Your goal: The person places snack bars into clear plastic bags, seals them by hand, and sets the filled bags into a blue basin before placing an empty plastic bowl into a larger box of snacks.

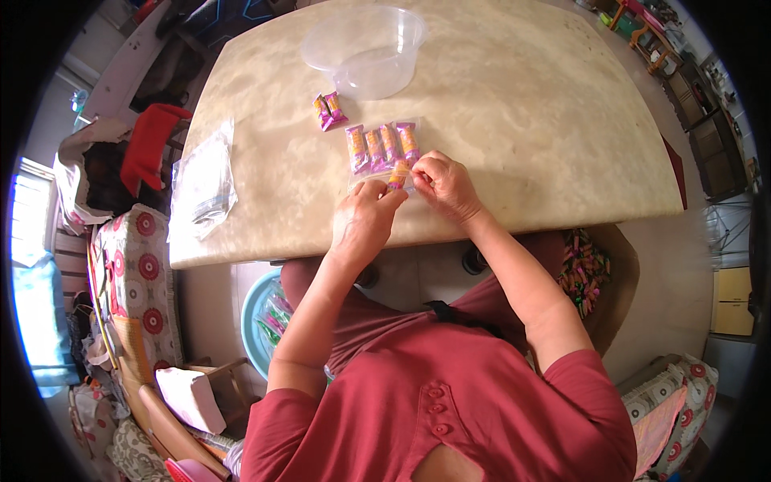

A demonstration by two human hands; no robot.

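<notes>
A clear plastic bag (421,128) lies flat near the table's front edge, with several pink-and-yellow wrapped sweets (374,149) side by side in it. One more wrapped sweet (397,173) sits at the bag's near end, between my hands. My left hand (363,218) pinches the near edge of the bag, just below that sweet. At the near right corner, my right hand (447,185) has thumb and forefinger closed on the bag's edge. The fingertips partly cover the bag's mouth. Two similar sweets (329,111) rest together beyond the bag, to the left.
A clear plastic tub (376,72) stands at the far side of the table (530,120). Clear bags (205,181) are piled on the left. Below, a blue basin (256,319) holds filled packets, and a brown container (620,271) on the right holds many small wrapped sweets.
</notes>
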